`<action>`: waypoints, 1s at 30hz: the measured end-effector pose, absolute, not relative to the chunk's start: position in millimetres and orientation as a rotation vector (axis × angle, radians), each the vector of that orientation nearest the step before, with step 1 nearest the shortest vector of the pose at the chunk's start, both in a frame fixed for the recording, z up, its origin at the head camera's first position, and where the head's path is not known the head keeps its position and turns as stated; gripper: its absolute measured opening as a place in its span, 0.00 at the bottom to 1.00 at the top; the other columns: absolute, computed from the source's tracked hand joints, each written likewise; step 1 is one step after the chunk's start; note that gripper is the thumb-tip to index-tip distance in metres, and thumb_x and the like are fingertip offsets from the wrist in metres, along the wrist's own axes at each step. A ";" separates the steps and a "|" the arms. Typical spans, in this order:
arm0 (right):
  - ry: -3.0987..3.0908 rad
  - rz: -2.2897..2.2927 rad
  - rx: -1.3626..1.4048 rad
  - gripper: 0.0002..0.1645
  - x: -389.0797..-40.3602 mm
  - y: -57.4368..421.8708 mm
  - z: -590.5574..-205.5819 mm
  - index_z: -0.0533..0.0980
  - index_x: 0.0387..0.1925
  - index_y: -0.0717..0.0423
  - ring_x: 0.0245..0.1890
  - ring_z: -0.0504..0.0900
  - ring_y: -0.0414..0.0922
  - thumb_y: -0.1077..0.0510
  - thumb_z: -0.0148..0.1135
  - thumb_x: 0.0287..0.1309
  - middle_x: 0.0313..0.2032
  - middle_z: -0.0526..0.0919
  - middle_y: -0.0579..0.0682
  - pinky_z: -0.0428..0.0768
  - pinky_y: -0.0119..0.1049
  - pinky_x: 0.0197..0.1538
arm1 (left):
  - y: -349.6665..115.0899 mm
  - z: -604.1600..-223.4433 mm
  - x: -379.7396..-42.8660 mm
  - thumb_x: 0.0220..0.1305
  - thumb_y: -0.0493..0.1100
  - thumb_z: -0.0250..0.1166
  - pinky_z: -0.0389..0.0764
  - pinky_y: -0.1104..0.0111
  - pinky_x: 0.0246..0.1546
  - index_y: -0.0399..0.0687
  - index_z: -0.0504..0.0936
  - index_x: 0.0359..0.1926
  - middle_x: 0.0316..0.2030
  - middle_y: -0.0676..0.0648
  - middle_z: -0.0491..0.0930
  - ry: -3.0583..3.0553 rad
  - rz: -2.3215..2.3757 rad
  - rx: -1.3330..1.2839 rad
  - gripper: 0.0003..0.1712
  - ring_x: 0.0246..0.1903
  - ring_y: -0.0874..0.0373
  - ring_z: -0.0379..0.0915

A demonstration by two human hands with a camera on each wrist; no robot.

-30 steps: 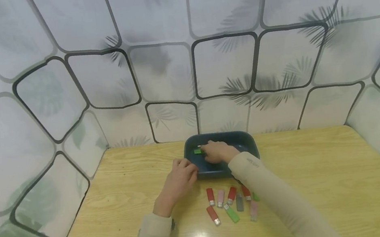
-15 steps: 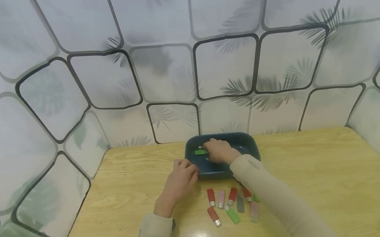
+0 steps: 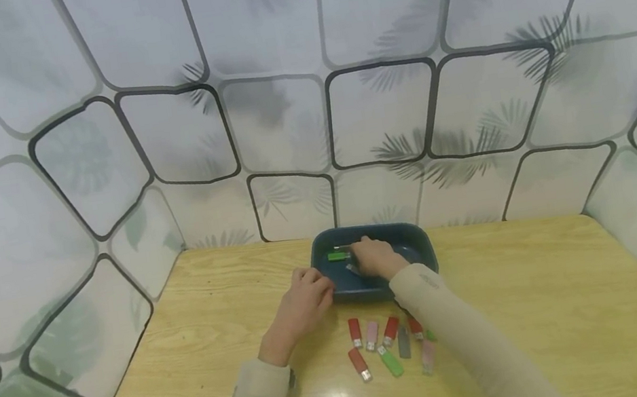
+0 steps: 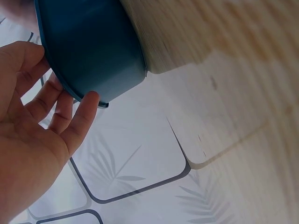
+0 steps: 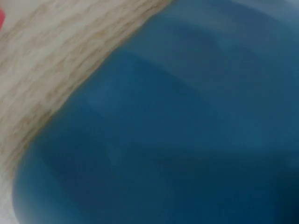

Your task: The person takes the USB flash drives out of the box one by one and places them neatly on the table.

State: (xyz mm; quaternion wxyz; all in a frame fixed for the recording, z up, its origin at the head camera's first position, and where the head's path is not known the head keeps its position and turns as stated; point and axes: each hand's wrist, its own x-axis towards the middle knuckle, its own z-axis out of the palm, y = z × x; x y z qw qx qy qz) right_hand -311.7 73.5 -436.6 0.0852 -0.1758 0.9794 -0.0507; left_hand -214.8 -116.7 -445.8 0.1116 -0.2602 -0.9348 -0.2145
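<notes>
My left hand (image 3: 302, 298) is at the near left corner of the dark blue plastic basin (image 3: 363, 293). In the left wrist view the curled fingers (image 4: 46, 100) grip the basin's rim, some tips hidden behind it. Reaching into the basin from the right, my right hand (image 3: 375, 256) has its fingertips low over USB flash drives. A green USB flash drive (image 3: 337, 257) lies at the basin's left, with a thin metallic piece (image 3: 341, 247) behind it. A small greyish piece (image 3: 351, 268) shows beside the right fingers. What those fingers touch or hold is hidden. The right wrist view shows only blurred basin wall (image 5: 140, 130).
In front of the basin, several USB flash drives lie on the wooden table (image 3: 216, 296): red (image 3: 355, 333), pink (image 3: 372, 336), grey (image 3: 404, 342) and green (image 3: 390, 361). The right sleeve (image 3: 468, 334) partly covers the rightmost ones. A patterned curtain (image 3: 283, 128) stands behind.
My right hand has shifted a little to the right inside the basin, uncovering more of the metallic and greyish pieces by its fingertips. The left hand stays at the rim.
</notes>
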 end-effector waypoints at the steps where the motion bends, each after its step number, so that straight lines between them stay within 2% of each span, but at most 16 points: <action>1: 2.924 -0.154 -0.524 0.19 -311.7 73.8 -437.4 0.78 0.53 0.58 0.45 0.80 0.57 0.57 0.65 0.62 0.48 0.77 0.62 0.81 0.54 0.47 | -116.7 -445.3 -214.4 0.69 0.40 0.61 0.82 0.58 0.42 0.47 0.84 0.40 0.41 0.49 0.75 -2.745 -0.638 -0.766 0.06 0.53 0.49 0.66; 6: 2.941 -0.156 -0.528 0.19 -314.2 75.5 -441.7 0.77 0.51 0.59 0.44 0.81 0.56 0.62 0.67 0.58 0.46 0.78 0.61 0.81 0.52 0.46 | -116.7 -444.2 -213.5 0.69 0.40 0.61 0.81 0.58 0.42 0.48 0.84 0.40 0.40 0.49 0.75 -2.742 -0.654 -0.777 0.06 0.54 0.49 0.65; 11: 2.950 -0.120 -0.536 0.18 -317.6 78.3 -445.2 0.77 0.49 0.57 0.44 0.81 0.56 0.61 0.68 0.57 0.43 0.80 0.58 0.81 0.52 0.45 | -116.7 -444.6 -213.5 0.70 0.40 0.60 0.82 0.59 0.42 0.48 0.85 0.40 0.40 0.49 0.75 -2.748 -0.633 -0.777 0.07 0.54 0.49 0.65; 17: 2.928 -0.118 -0.537 0.16 -318.1 81.4 -442.4 0.78 0.51 0.58 0.47 0.81 0.56 0.62 0.64 0.60 0.46 0.81 0.59 0.82 0.52 0.47 | -116.3 -445.8 -214.3 0.71 0.40 0.59 0.81 0.58 0.44 0.48 0.84 0.40 0.41 0.49 0.75 -2.758 -0.627 -0.769 0.07 0.54 0.49 0.65; 21: 2.934 -0.106 -0.588 0.14 -323.6 86.5 -448.4 0.80 0.47 0.58 0.44 0.82 0.56 0.63 0.60 0.60 0.44 0.82 0.58 0.82 0.52 0.43 | -115.6 -444.8 -213.7 0.70 0.40 0.60 0.81 0.58 0.44 0.49 0.84 0.40 0.41 0.49 0.75 -2.759 -0.637 -0.767 0.07 0.54 0.49 0.65; 24: 2.940 -0.086 -0.604 0.11 -324.3 88.4 -449.2 0.81 0.45 0.57 0.42 0.82 0.56 0.63 0.60 0.60 0.43 0.82 0.58 0.82 0.53 0.43 | -115.4 -443.9 -213.2 0.70 0.40 0.60 0.81 0.57 0.45 0.48 0.85 0.40 0.41 0.49 0.75 -2.761 -0.643 -0.769 0.07 0.54 0.49 0.65; 30: 2.921 -0.067 -0.599 0.12 -318.7 88.0 -439.0 0.79 0.47 0.58 0.44 0.82 0.57 0.64 0.60 0.62 0.44 0.81 0.59 0.81 0.54 0.45 | -115.8 -443.4 -213.3 0.70 0.40 0.60 0.81 0.57 0.45 0.48 0.85 0.41 0.41 0.49 0.75 -2.770 -0.623 -0.761 0.07 0.54 0.49 0.65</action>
